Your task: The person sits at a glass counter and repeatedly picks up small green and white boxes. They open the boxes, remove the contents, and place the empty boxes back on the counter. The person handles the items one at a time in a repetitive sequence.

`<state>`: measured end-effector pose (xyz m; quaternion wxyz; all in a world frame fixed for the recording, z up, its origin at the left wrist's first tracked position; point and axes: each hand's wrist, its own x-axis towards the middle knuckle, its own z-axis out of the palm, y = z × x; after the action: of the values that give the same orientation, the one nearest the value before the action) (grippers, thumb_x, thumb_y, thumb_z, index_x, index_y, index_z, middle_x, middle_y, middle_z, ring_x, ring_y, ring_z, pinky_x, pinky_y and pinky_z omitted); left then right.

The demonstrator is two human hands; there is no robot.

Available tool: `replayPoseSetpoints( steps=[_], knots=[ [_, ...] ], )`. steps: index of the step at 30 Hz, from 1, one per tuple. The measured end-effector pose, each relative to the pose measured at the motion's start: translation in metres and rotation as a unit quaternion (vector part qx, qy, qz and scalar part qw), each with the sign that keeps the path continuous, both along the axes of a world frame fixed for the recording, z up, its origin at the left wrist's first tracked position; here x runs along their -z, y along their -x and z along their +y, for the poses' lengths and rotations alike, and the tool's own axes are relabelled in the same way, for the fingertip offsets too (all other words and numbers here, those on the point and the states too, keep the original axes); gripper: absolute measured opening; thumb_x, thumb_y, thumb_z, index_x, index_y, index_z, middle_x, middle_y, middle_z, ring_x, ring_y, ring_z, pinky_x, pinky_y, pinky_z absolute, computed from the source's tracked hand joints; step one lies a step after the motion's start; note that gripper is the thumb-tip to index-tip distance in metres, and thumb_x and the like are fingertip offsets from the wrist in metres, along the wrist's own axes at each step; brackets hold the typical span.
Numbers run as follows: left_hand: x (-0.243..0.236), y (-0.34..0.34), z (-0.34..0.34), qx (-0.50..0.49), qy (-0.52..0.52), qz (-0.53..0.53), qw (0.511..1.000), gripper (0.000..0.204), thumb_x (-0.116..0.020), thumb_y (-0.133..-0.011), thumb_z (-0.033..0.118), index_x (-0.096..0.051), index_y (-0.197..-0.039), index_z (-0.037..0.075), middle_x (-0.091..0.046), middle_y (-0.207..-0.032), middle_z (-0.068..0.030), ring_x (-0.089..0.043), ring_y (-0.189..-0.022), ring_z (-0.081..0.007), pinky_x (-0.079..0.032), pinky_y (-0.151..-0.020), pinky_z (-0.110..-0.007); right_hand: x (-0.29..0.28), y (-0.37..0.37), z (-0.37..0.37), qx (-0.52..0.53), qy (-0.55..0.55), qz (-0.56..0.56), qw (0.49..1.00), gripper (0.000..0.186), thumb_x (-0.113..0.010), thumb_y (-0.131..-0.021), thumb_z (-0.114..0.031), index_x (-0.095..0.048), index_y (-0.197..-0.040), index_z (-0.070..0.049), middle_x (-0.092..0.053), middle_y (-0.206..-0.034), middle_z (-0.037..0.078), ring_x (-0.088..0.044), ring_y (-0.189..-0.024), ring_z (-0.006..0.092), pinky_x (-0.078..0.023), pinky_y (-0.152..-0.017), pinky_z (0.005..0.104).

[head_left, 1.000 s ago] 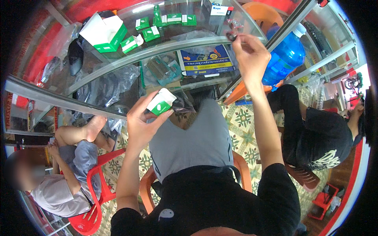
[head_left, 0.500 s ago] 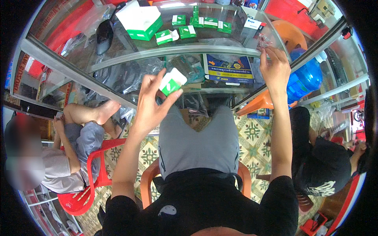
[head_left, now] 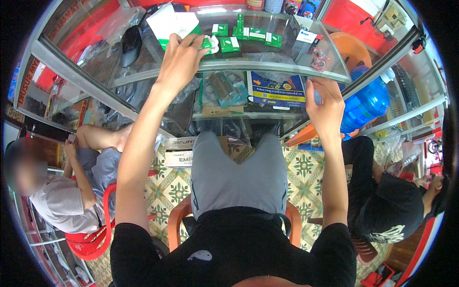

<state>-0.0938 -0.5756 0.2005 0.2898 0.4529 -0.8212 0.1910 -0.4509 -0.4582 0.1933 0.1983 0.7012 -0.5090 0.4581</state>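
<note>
My left hand (head_left: 181, 60) reaches over the glass counter, its fingers bent down around a small green-and-white box (head_left: 208, 44) with a raised white flap. The hand hides part of this box and the front of a larger green-and-white carton (head_left: 174, 23), which stands open. Several similar small boxes lie to the right, the closest being a green box (head_left: 229, 44). My right hand (head_left: 326, 107) is held in front of the counter's near edge, thumb and forefinger drawn together in a pinch; anything between them is too small to make out. Beyond it, a small plastic bag with red bits (head_left: 319, 60) rests on the glass.
A white box (head_left: 306, 36) stands at the counter's right. Below the glass sits a blue-and-yellow printed box (head_left: 277, 88). A blue water bottle (head_left: 366, 105) stands beside my right hand. A seated person (head_left: 67, 191) is at left, another person (head_left: 392, 205) at right.
My left hand has moved forward from above my lap to the counter beside the large carton, taking a small green box along. My right hand has drawn back from the plastic bag.
</note>
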Motion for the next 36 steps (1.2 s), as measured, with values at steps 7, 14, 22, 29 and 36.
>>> replayPoseSetpoints(
  steps=[7, 14, 22, 29, 36],
  knots=[
    [0.009, 0.003, -0.008, -0.089, 0.061, -0.070, 0.992, 0.037, -0.069, -0.100, 0.024, -0.071, -0.132, 0.005, -0.066, -0.135, -0.0098, -0.053, -0.112, -0.0340, -0.046, -0.093, -0.049, 0.003, 0.005, 0.019, -0.017, -0.030, -0.011, 0.999, 0.006, -0.079, -0.089, -0.004, -0.076, -0.085, 0.000, -0.077, -0.092, 0.010, -0.072, -0.085, 0.0296, -0.058, -0.078, 0.0390],
    [-0.005, 0.035, 0.001, 0.016, 0.012, -0.021, 1.000, 0.053, -0.067, -0.103, 0.035, -0.061, -0.147, 0.008, -0.061, -0.144, -0.0117, -0.050, -0.118, -0.0359, -0.040, -0.103, -0.051, 0.002, -0.006, 0.023, -0.051, -0.036, -0.025, 0.998, 0.005, -0.079, -0.088, -0.002, -0.076, -0.085, 0.001, -0.077, -0.091, 0.010, -0.073, -0.082, 0.0291, -0.058, -0.077, 0.0385],
    [-0.001, 0.042, -0.027, 0.024, -0.068, -0.048, 0.996, 0.051, -0.072, -0.099, 0.039, -0.069, -0.137, 0.004, -0.070, -0.128, -0.0147, -0.053, -0.113, -0.0350, -0.041, -0.101, -0.048, 0.000, -0.028, 0.027, -0.109, -0.057, -0.049, 0.991, 0.004, -0.079, -0.087, 0.000, -0.077, -0.084, 0.002, -0.078, -0.089, 0.013, -0.075, -0.080, 0.0294, -0.059, -0.074, 0.0367],
    [-0.009, 0.074, 0.047, 0.161, -0.096, 0.151, 0.971, 0.046, -0.079, -0.096, 0.030, -0.071, -0.131, 0.001, -0.072, -0.117, -0.0150, -0.061, -0.111, -0.0341, -0.045, -0.103, -0.044, 0.000, -0.047, 0.041, -0.186, -0.279, -0.313, 0.889, 0.025, -0.068, -0.106, -0.015, -0.077, -0.112, 0.007, -0.079, -0.099, 0.011, -0.072, -0.084, 0.0143, -0.059, -0.077, 0.0295],
    [0.011, 0.092, 0.119, 0.219, -0.169, 0.217, 0.936, 0.061, -0.084, -0.084, 0.013, -0.063, -0.141, 0.003, -0.066, -0.120, -0.0168, -0.062, -0.111, -0.0365, -0.051, -0.099, -0.046, 0.001, -0.071, 0.038, -0.311, -0.405, -0.489, 0.707, 0.025, -0.070, -0.105, -0.015, -0.075, -0.116, 0.008, -0.077, -0.093, 0.009, -0.069, -0.077, 0.0108, -0.059, -0.069, 0.0270]
  ],
)
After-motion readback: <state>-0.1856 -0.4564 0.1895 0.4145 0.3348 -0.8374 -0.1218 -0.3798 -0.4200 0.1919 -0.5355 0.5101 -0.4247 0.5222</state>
